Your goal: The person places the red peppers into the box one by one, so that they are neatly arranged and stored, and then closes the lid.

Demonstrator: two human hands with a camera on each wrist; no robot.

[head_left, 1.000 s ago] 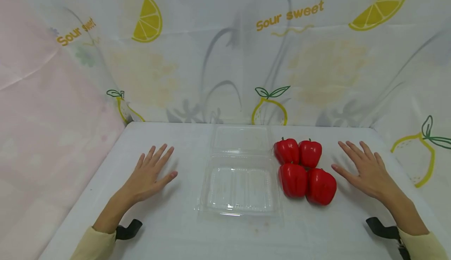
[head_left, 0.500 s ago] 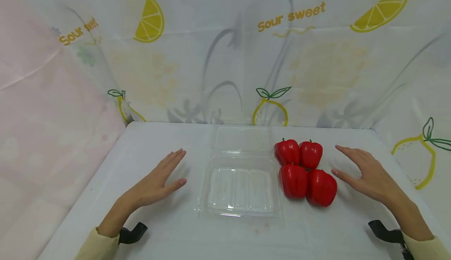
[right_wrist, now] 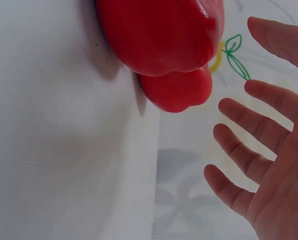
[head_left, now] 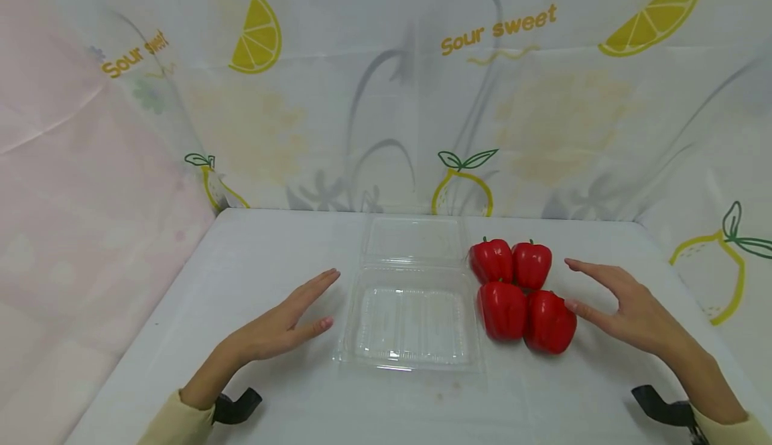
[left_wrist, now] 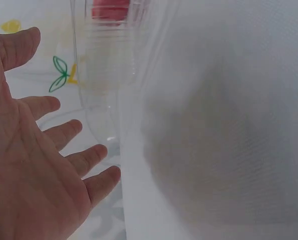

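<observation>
In the head view a clear plastic clamshell box (head_left: 416,321) lies open at the middle of the table, its lid (head_left: 413,238) folded toward the back. Several red bell peppers stand grouped at its right; the front right pepper (head_left: 550,322) is nearest my right hand (head_left: 633,307). That hand's fingers are extended, the thumb tip overlapping this pepper's edge in the head view. My left hand (head_left: 274,328) is held left of the box with straight fingers and holds nothing. In the left wrist view its palm (left_wrist: 33,165) faces the box wall (left_wrist: 108,65). The right wrist view has red peppers (right_wrist: 161,35) beyond the spread fingers.
The white table (head_left: 289,405) meets a printed cloth backdrop (head_left: 362,96) with lemon drawings at the back. A pink cloth (head_left: 90,230) hangs along the left. Black wrist mounts (head_left: 238,406) stick out below both wrists.
My left hand has moved right toward the box and turned edge-on. My right hand has turned and shifted slightly left and forward toward the viewer, closer to the peppers. Box and peppers stay put.
</observation>
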